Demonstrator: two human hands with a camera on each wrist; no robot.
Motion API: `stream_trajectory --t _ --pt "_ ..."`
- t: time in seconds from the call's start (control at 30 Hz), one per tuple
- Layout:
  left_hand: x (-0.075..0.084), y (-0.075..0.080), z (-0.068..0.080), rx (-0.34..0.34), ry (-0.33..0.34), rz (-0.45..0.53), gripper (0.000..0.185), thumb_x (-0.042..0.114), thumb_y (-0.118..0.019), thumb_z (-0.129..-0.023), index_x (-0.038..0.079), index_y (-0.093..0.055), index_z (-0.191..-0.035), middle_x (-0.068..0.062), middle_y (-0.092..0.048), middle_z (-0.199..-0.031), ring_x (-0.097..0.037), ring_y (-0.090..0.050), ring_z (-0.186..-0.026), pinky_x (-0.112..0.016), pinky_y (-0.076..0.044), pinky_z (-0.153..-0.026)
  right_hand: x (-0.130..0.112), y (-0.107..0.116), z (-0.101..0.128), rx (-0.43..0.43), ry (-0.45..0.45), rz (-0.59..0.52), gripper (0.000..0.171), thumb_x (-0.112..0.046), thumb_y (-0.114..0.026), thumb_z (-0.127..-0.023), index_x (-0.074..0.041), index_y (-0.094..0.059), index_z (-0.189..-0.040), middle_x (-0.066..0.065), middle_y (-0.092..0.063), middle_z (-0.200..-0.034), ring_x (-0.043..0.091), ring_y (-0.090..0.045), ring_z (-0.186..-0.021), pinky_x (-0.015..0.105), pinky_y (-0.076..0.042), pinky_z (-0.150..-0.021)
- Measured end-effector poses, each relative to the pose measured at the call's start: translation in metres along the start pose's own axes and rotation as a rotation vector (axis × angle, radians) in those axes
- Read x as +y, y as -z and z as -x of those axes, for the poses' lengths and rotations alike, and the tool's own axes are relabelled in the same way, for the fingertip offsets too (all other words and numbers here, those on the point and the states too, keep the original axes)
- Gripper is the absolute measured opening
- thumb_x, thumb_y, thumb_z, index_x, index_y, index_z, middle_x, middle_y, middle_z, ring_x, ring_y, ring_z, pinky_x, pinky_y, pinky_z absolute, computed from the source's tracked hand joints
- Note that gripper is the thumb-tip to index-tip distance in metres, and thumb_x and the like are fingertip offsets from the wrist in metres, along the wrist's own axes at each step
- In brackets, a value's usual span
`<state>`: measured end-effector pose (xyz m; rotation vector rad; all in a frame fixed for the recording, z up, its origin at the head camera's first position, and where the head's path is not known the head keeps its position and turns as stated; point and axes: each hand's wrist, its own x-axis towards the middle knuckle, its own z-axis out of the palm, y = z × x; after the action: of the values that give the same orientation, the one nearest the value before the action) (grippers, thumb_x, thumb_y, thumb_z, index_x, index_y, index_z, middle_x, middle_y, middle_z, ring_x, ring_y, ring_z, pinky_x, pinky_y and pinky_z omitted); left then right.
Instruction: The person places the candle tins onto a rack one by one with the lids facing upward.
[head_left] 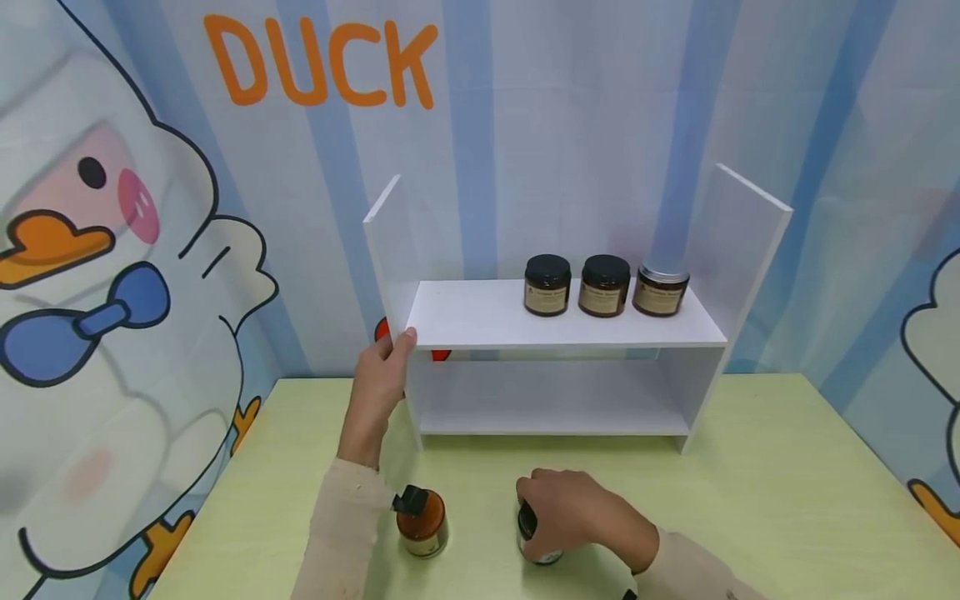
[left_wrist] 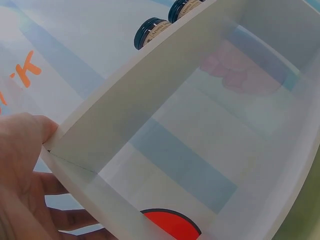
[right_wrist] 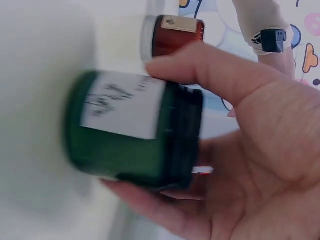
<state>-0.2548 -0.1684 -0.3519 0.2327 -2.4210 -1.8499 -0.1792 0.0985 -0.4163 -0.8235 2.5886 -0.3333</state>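
Observation:
My left hand (head_left: 390,354) (left_wrist: 50,170) grips the front edge of the left side panel of a white shelf unit (head_left: 562,329) (left_wrist: 165,95), thumb on the corner where the upper board meets the panel. Near the table's front, my right hand (head_left: 558,508) (right_wrist: 137,127) wraps from above round a dark green jar (head_left: 536,537) (right_wrist: 115,145) with a dark lid and white label. An amber jar (head_left: 423,527) (right_wrist: 172,35) stands just left of it, beside my left forearm. The wrist view of the green jar is blurred.
Three dark-lidded jars (head_left: 603,286) (left_wrist: 150,31) stand in a row on the right half of the upper board. The lower compartment (head_left: 551,396) holds nothing. The unit stands on a pale green table (head_left: 787,500) against a cartoon duck backdrop.

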Motion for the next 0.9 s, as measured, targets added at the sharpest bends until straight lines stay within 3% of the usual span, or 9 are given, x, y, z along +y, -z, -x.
stream_trajectory --t 0.13,0.3,0.63,0.8,0.9 --pt "0.001 0.0 0.0 -0.001 -0.003 -0.007 0.075 0.066 -0.048 -0.098 0.015 -0.045 -0.154 -0.009 -0.046 -0.152 -0.031 -0.047 -0.131 -0.056 -0.047 -0.103 0.01 -0.011 0.008 0.133 0.023 -0.215 0.04 -0.036 -0.081 -0.082 -0.016 -0.063 -0.111 -0.003 -0.059 -0.1 0.013 -0.053 -0.077 0.033 -0.046 -0.062" --pt "0.003 0.001 0.0 0.004 0.001 -0.01 0.075 0.065 -0.048 -0.098 0.014 -0.045 -0.154 -0.01 -0.046 -0.152 -0.032 -0.046 -0.132 -0.057 -0.047 -0.103 0.022 -0.024 0.013 0.247 0.024 -0.388 0.058 -0.044 -0.085 -0.079 -0.011 -0.061 -0.121 0.0 -0.062 -0.108 0.016 -0.057 -0.086 0.035 -0.049 -0.067" --pt "0.002 0.0 0.0 0.004 0.0 0.003 0.074 0.065 -0.048 -0.098 0.014 -0.047 -0.152 -0.01 -0.047 -0.15 -0.03 -0.048 -0.129 -0.056 -0.047 -0.103 0.043 -0.034 0.02 0.254 0.131 -0.597 0.058 -0.033 -0.084 -0.084 -0.013 -0.059 -0.131 0.003 -0.063 -0.124 0.026 -0.063 -0.107 0.038 -0.054 -0.083" --pt "0.0 0.0 0.0 -0.002 -0.001 0.012 0.074 0.065 -0.048 -0.098 0.015 -0.047 -0.152 -0.009 -0.048 -0.15 -0.03 -0.049 -0.129 -0.056 -0.047 -0.103 0.05 -0.038 0.02 0.261 0.152 -0.648 0.055 -0.036 -0.083 -0.085 -0.018 -0.06 -0.132 0.001 -0.063 -0.125 0.029 -0.063 -0.113 0.034 -0.055 -0.086" --pt "0.0 0.0 0.0 -0.004 -0.005 0.013 0.074 0.065 -0.049 -0.098 0.015 -0.047 -0.152 -0.009 -0.047 -0.15 -0.03 -0.048 -0.129 -0.056 -0.047 -0.103 0.052 -0.038 0.019 0.276 0.164 -0.672 0.055 -0.034 -0.082 -0.086 -0.016 -0.061 -0.133 0.004 -0.064 -0.127 0.029 -0.063 -0.111 0.032 -0.055 -0.083"
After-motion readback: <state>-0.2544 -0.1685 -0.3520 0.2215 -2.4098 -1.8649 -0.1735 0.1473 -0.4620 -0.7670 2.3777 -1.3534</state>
